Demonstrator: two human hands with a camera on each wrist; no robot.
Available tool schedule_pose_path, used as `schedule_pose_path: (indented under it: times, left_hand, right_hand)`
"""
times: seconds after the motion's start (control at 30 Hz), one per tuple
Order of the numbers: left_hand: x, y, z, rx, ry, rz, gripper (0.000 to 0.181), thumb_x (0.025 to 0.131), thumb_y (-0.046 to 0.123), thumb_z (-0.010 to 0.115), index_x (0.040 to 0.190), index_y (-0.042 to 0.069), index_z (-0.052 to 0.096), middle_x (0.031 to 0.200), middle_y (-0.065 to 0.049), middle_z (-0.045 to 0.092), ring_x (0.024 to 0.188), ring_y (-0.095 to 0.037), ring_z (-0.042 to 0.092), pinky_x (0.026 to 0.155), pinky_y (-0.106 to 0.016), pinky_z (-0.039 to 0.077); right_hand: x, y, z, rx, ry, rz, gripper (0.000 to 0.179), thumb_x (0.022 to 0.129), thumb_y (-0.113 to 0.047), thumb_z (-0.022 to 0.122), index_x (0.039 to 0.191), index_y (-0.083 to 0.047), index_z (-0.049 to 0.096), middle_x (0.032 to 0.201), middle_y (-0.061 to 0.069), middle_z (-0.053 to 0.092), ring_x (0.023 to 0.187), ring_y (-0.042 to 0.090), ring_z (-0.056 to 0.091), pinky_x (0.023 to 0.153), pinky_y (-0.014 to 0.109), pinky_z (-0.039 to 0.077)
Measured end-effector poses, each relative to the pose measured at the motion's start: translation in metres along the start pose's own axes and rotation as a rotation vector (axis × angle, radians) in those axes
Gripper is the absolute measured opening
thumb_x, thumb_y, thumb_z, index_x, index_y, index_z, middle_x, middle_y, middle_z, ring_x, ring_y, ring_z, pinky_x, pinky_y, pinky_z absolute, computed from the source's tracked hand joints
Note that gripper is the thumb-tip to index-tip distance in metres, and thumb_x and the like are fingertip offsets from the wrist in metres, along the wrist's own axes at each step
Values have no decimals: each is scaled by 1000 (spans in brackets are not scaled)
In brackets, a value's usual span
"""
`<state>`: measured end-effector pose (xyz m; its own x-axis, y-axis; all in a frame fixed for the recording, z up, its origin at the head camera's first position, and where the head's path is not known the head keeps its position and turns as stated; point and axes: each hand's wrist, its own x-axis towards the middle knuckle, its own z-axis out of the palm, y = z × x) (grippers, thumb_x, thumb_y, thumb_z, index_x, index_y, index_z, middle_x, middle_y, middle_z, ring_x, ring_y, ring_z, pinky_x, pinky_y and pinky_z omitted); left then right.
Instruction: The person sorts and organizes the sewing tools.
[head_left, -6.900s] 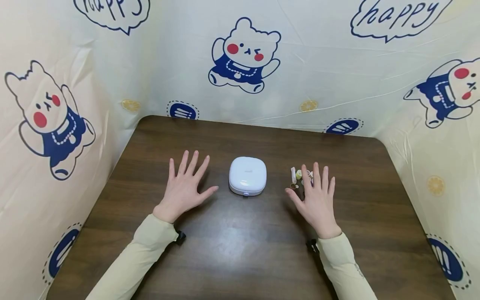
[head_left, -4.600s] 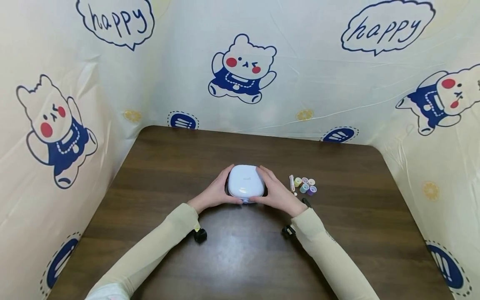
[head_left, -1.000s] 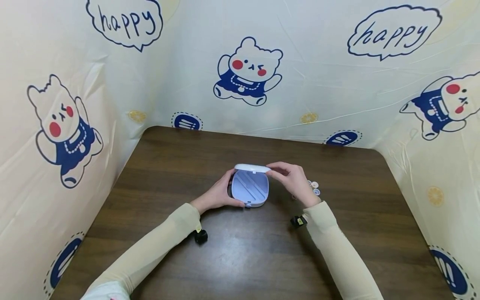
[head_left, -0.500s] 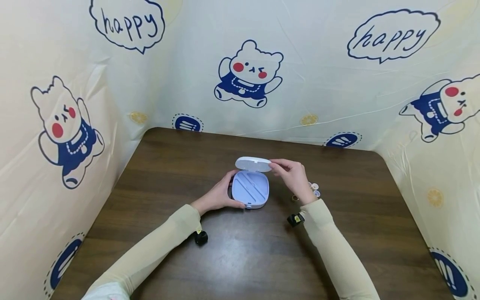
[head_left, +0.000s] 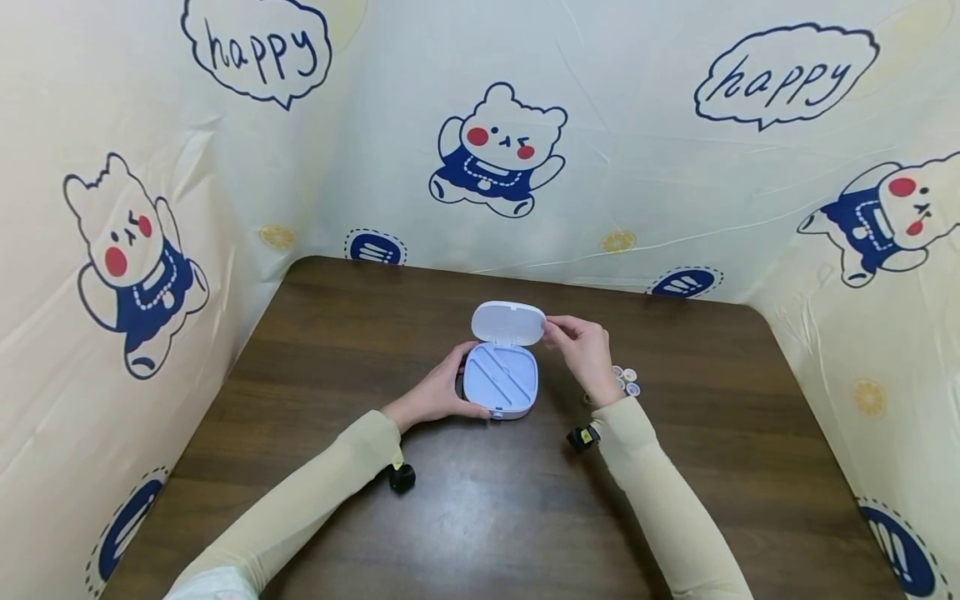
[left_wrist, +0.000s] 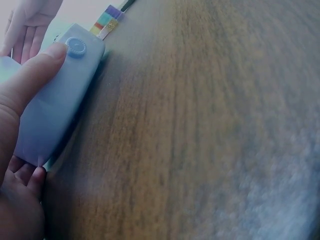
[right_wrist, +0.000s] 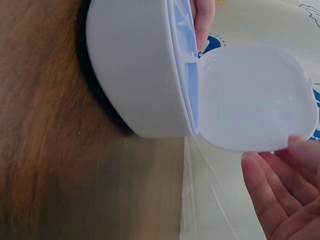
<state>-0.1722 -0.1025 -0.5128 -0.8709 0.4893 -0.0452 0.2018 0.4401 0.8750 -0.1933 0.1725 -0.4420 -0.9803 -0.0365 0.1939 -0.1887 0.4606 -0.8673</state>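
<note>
A pale blue storage box (head_left: 501,379) with rounded corners sits mid-table, its hinged white lid (head_left: 507,322) raised at the back. Slanted dividers split the inside, and no items show in it. My left hand (head_left: 438,387) grips the box's left side; in the left wrist view the thumb (left_wrist: 47,62) lies beside a round front button (left_wrist: 76,47). With thumb and fingers, my right hand (head_left: 585,354) pinches the lid's right edge, seen closely in the right wrist view, where the lid (right_wrist: 255,97) stands out from the box body (right_wrist: 135,65).
Several small round pieces (head_left: 630,375) lie right of the box, partly hidden by the right wrist. Colourful pieces (left_wrist: 107,21) also show past the box in the left wrist view. A printed curtain (head_left: 645,150) borders the dark wooden table (head_left: 360,325).
Both hands first lay spread apart, then took hold of the closed box. Over the last second, the right hand has swung the lid up and back; the left hand keeps its grip.
</note>
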Motion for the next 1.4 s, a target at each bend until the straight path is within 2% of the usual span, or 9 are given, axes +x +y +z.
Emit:
schedule_pose_path:
  times: [0.3,0.5,0.77,0.97,1.4]
  left_hand:
    - [-1,-2,2,-7,-8,13,121,71,34,98,162,9,23,161,-15,36,143,-29,44,118,-47,37]
    - [-2,-3,2,-8,-6,8,121,71,35,98,162,8,23,161,-15,37,142,-29,45,118,-48,37]
    - [-2,-2,2,-10,-13,-5,121,72,37,97,163,9,22,162,-15,35,143,-29,43,119,-48,36]
    - [-2,-3,2,-15,-13,0,120,73,35,97,163,10,22,162,-14,35,143,-28,44,119,-47,36]
    - [0,-2,0,-4,-1,10,121,72,36,98,163,9,22,162,-15,36,143,-28,44,118,-48,36]
  right_hand:
    - [1,2,5,-3,31,52,20,100,-13,72,113,0,78,100,18,78,80,26,78,80,39,62]
    - [4,2,7,-10,36,67,19,100,-13,72,112,0,78,99,18,79,80,28,78,81,48,62]
    - [11,1,10,-6,36,106,18,101,-12,71,111,1,78,99,19,77,85,34,76,81,52,61]
    - [15,1,11,-29,33,120,18,102,-10,69,112,3,77,99,21,77,85,31,76,81,47,62]
    - [20,1,12,-45,22,129,19,102,-11,69,110,4,77,95,21,77,82,33,76,80,49,62]
